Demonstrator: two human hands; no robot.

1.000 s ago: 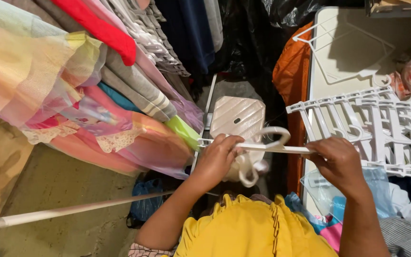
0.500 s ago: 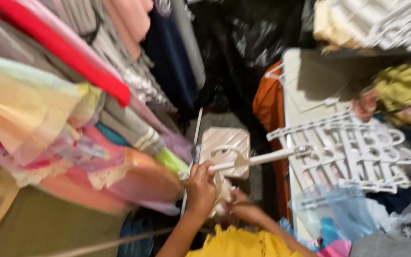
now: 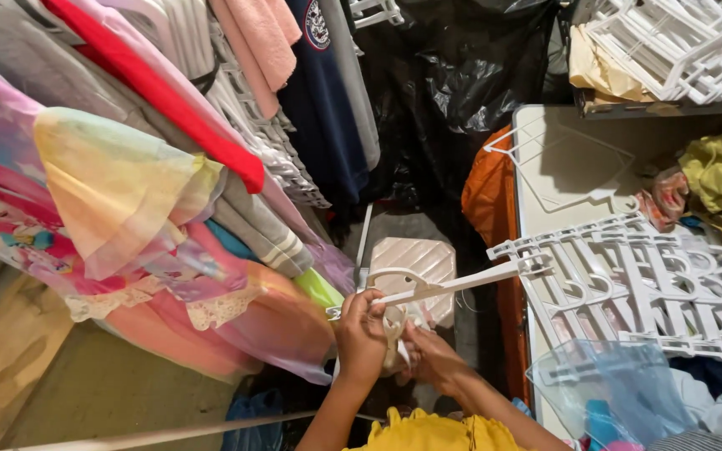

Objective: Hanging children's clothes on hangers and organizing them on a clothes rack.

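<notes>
Crowded clothes rack at left, bench (image 3: 545,167) at right. Left hand (image 3: 361,334) and right hand (image 3: 432,359) grip a white hanger (image 3: 453,284) (fingers closed), fitting the yellow garment (image 3: 436,434); next, seat it squarely.

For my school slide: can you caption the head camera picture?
Two hands, left hand and right hand, grip a white plastic hanger beside hanging clothes.
</notes>
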